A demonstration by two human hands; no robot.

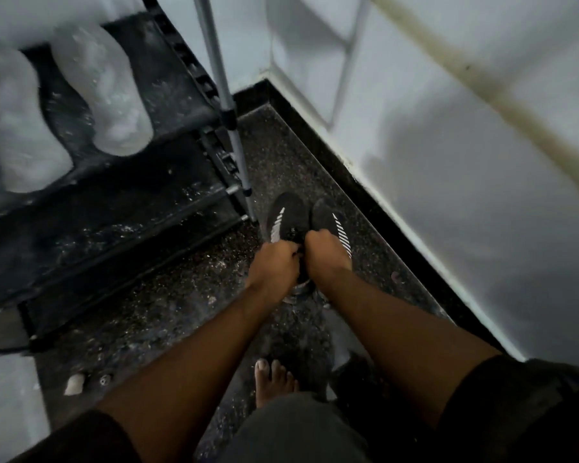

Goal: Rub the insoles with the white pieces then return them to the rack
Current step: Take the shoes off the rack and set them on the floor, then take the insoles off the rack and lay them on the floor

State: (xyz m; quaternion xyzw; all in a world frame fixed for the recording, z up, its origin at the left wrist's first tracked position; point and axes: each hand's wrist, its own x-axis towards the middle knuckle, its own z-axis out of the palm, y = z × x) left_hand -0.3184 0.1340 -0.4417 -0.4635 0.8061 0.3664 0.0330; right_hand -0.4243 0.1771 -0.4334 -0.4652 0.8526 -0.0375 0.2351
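A dim corner of a room: dark speckled floor [168,295] dusted with pale flecks, and a white wall [448,145] running along the right with a black skirting strip at its foot. At the left stands a black shoe rack [121,208], its shelves smeared with white dust. Two white insoles [101,91] lie side by side on the top shelf, toward its front edge, the nearer one blurred at the left border. A grey metal pole [221,95] slants down just beside the rack's right edge.

On the floor, between the rack's right corner and the skirting, sits a pair of black shoes [288,215] with white stripes, toes pointing away. The person bends over them with both arms stretched down. The left hand [274,262] curls its fingers into the left shoe's opening; the right hand [325,252] grips the right shoe the same way, the two hands almost touching.

A bare foot [274,382] stands on the floor below the arms. Near the rack's near-left leg lies a small white piece [74,384].
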